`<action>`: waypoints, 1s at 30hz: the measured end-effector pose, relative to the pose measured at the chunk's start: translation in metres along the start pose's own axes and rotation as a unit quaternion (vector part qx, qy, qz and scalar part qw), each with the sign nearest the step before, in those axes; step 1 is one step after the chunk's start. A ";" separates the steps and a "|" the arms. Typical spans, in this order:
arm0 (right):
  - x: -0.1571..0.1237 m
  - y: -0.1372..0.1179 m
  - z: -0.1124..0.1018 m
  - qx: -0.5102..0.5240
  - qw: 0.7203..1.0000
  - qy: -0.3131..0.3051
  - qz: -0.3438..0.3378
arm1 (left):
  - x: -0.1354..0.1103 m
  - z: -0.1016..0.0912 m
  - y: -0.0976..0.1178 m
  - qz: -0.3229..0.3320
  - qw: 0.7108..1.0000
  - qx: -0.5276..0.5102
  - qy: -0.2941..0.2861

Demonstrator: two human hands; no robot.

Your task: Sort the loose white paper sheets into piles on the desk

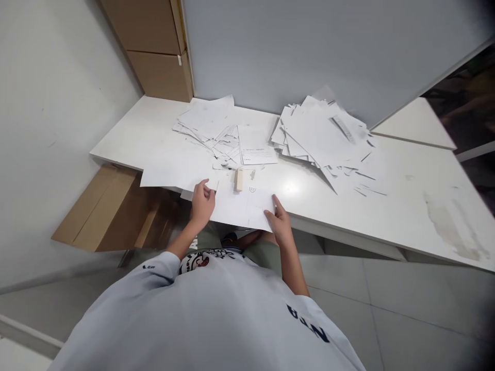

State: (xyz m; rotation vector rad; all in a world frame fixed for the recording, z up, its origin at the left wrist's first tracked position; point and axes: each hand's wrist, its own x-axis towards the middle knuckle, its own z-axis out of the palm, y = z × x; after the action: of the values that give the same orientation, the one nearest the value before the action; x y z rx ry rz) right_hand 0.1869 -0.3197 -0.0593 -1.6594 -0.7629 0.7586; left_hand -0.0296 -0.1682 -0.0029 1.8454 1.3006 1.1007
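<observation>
My left hand (202,204) and my right hand (279,221) are at the table's front edge, gripping the side edges of a white paper sheet (235,206) with a small printed mark. A larger blank sheet (174,172) lies just beyond my left hand. A cream-coloured small block (239,180) stands near the far edge of the held sheet. Farther back on the white table (154,134) are two loose paper piles (207,123) (320,134), with a printed sheet (256,147) beside the left pile.
Brown cardboard (112,208) stands below the table's left end, with cardboard boxes (154,49) behind its far corner. A grey wall panel (309,46) runs along the back. Paper scraps lie right of the right pile, and the tabletop's right end has a stain (448,226).
</observation>
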 end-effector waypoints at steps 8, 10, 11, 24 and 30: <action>0.019 -0.016 0.016 0.044 0.998 0.032 0.024 | 0.085 0.086 0.054 0.257 0.928 0.108 -0.246; 0.020 -0.019 0.018 0.048 0.998 0.035 0.033 | 0.084 0.096 0.049 0.258 0.914 0.117 -0.290; 0.019 -0.021 0.019 0.048 0.998 0.032 0.038 | 0.083 0.098 0.046 0.258 0.910 0.118 -0.303; 0.038 -0.075 -0.083 -0.068 0.984 0.156 -0.061 | 0.119 0.105 0.020 0.115 0.975 -0.073 -0.173; 0.184 -0.106 -0.144 -0.013 0.894 0.445 -0.053 | 0.136 0.115 0.003 0.033 0.995 -0.080 -0.057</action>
State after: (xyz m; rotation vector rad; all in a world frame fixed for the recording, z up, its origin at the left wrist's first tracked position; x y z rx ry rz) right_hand 0.4001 -0.2326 0.0546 -1.7302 -0.1930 -0.1325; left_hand 0.0963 -0.0434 -0.0156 1.8138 1.0625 1.0843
